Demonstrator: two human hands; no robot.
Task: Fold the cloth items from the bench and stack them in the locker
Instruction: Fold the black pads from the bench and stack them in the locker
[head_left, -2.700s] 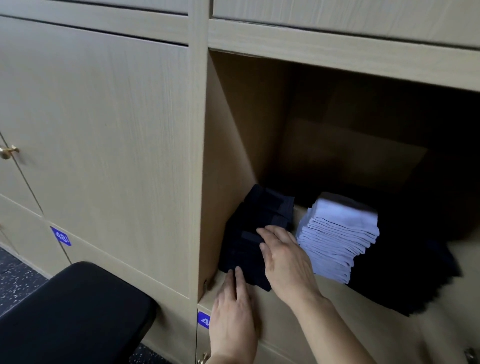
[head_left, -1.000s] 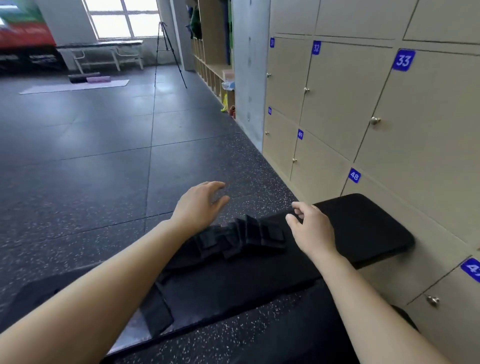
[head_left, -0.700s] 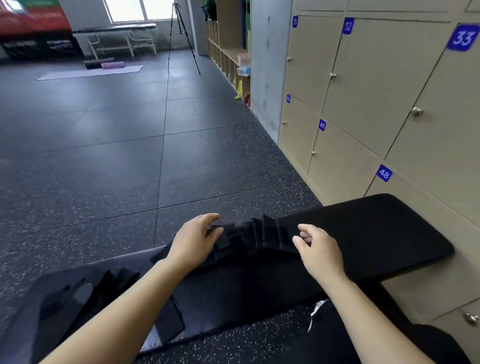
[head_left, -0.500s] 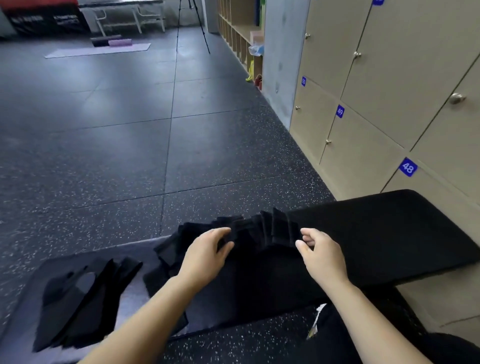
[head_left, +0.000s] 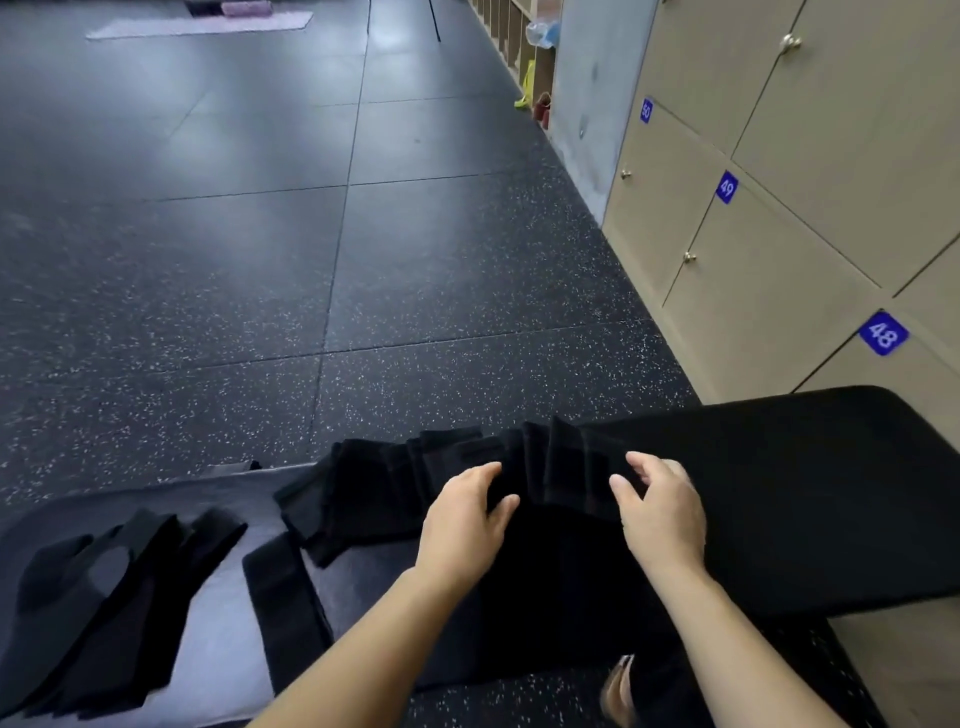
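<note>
The person bends over the black padded bench (head_left: 810, 493) with both bare forearms reaching forward. Between the two hands and just past the fingertips lies a fanned row of black cloths (head_left: 374, 488), overlapping like slipped cards and spreading out to the left of the left hand.

The left hand (head_left: 462, 519) sits on the middle of that row. Its fingers are bent over the top of a fold and its thumb is tucked in from the near side, so it pinches the cloth between them. The right hand (head_left: 662, 509) is at the right end of the row, fingers curled, thumb and forefinger closed on the edge of the last cloth there. The two hands are near each other, with a few folds of dark fabric between them.

Well to the left of the left hand, more dark cloth pieces (head_left: 104, 582) lie spread flat on the bench, and a single dark strip (head_left: 280, 587) lies between them and the left forearm.

Beyond the right hand stands a wall of pale wooden lockers (head_left: 779, 234), all doors closed, one bearing a blue tag 48 (head_left: 883, 333). Speckled dark floor (head_left: 260, 260) stretches away past both hands.
</note>
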